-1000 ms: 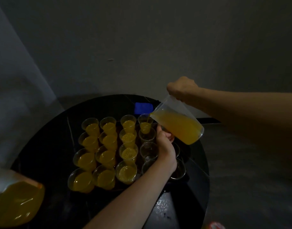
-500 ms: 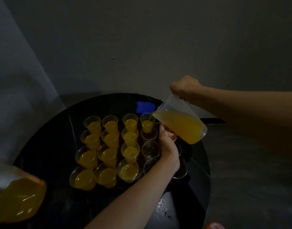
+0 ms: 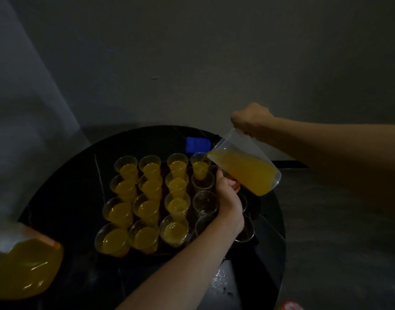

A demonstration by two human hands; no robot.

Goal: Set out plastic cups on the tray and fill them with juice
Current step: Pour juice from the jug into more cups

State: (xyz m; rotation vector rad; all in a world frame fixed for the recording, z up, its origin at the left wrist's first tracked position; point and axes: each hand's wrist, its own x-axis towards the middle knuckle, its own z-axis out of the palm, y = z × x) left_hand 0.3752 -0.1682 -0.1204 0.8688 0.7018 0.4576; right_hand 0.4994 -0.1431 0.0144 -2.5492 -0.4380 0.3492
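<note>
— Where is the jug (image 3: 241, 151)?
— Tilted in the right hand (image 3: 251, 117), which grips its top. Its spout is over the far cup (image 3: 200, 170) on the tray (image 3: 151, 255), and juice (image 3: 248, 173) runs in.
— The left hand (image 3: 229, 199)?
— Just below the jug, curled among the empty cups (image 3: 205, 202). I cannot tell what it holds.
— Any change?
— That cup looks a little fuller than a second ago.

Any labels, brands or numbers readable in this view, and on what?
None can be read. The clear jug shows no visible markings; the blue object looks plain; the red-orange thing at the bottom edge is too blurred to tell.
</note>
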